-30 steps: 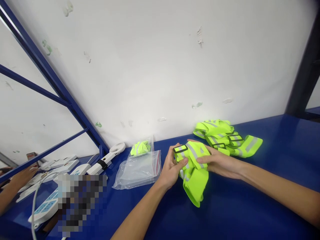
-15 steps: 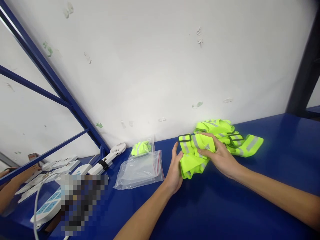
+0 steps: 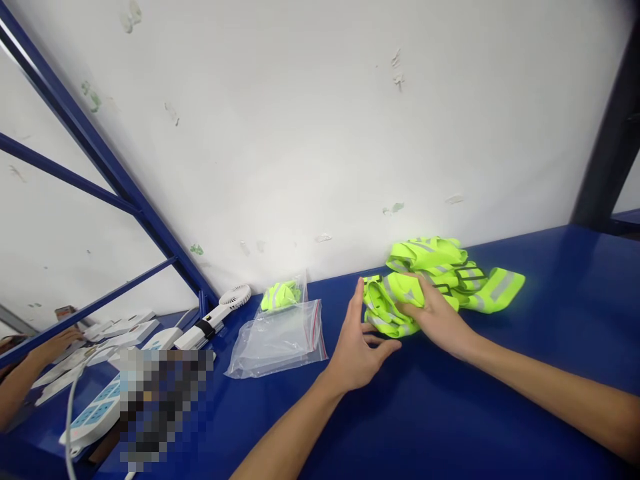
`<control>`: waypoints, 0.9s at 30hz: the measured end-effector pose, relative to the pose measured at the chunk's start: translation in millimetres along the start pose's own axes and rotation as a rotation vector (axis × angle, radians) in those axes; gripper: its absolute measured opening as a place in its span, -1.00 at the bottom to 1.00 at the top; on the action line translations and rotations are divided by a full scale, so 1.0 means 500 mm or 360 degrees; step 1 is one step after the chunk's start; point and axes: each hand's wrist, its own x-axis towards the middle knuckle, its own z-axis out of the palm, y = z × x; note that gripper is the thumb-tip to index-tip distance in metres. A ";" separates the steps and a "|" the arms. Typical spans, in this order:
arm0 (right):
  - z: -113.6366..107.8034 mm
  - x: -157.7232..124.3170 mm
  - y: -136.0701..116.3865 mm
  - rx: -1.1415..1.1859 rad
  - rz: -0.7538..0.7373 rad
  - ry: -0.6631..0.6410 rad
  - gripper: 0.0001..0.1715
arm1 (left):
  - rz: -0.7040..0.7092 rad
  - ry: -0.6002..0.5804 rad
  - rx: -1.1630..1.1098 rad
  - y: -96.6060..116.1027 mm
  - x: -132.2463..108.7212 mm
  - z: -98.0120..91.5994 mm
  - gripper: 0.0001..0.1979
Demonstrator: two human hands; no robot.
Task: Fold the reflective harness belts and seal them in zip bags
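Observation:
A folded neon-yellow reflective vest [image 3: 387,308] lies on the blue table [image 3: 450,413] near the wall. My right hand [image 3: 436,317] lies flat on top of it, fingers pressing it down. My left hand [image 3: 356,350] hovers just left of the vest with fingers apart, holding nothing. Behind the vest sits a heap of more neon-yellow vests [image 3: 450,270] with grey stripes. To the left lies a stack of clear zip bags [image 3: 277,340], and behind it a bag with a packed yellow vest [image 3: 281,295].
A white handheld fan [image 3: 215,313] rests by the blue rack frame [image 3: 120,180]. White power strips [image 3: 100,407] lie at the lower left, next to a blurred patch. Another person's hand [image 3: 47,347] shows at the far left. A dark post [image 3: 607,147] stands at right.
The folded vest went from held in both hands down onto the table by the heap. My left hand let go and drew back, open. My right hand now presses on the vest.

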 end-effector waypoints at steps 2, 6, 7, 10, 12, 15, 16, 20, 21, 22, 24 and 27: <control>0.002 -0.004 -0.002 0.0158 0.0236 -0.0169 -0.33 | 0.0034 0.0143 0.0289 -0.001 0.005 -0.006 -0.02; 0.009 -0.020 -0.026 0.0451 0.0441 -0.0521 -0.18 | 0.0272 0.0409 0.0900 0.012 0.010 -0.027 -0.20; 0.010 -0.024 -0.032 0.0496 0.0438 -0.0597 -0.18 | 0.0323 0.0434 0.0979 0.015 0.008 -0.030 -0.23; 0.008 -0.030 -0.039 0.0472 0.0419 -0.0715 -0.25 | 0.0418 0.0353 0.0973 0.019 0.001 -0.028 -0.33; 0.007 -0.032 -0.038 0.0404 0.0417 -0.0684 -0.32 | 0.0461 0.0242 0.0888 0.015 0.000 -0.025 -0.40; 0.013 -0.039 -0.042 0.0499 0.0450 -0.0753 -0.41 | 0.0478 0.0227 0.0882 0.003 0.006 -0.027 -0.48; 0.018 -0.042 -0.046 0.0524 0.0447 -0.0798 -0.40 | 0.0476 0.0258 0.0926 -0.002 0.008 -0.029 -0.49; 0.033 -0.054 -0.061 0.0206 0.0254 -0.0722 0.03 | 0.0444 0.0306 0.1166 -0.021 0.014 -0.034 -0.50; 0.034 -0.055 -0.061 0.0084 0.0192 -0.0696 0.12 | 0.0432 0.0296 0.1218 -0.024 0.014 -0.034 -0.51; 0.034 -0.055 -0.059 -0.0021 0.0141 -0.0696 0.17 | 0.0424 0.0280 0.1266 -0.026 0.013 -0.033 -0.52; 0.030 -0.053 -0.054 -0.0164 0.0078 -0.0766 0.14 | 0.0436 0.0252 0.1344 -0.028 0.013 -0.033 -0.55; 0.021 -0.048 -0.042 -0.0301 -0.0018 -0.0866 0.08 | 0.0482 0.0240 0.1414 -0.029 0.015 -0.035 -0.58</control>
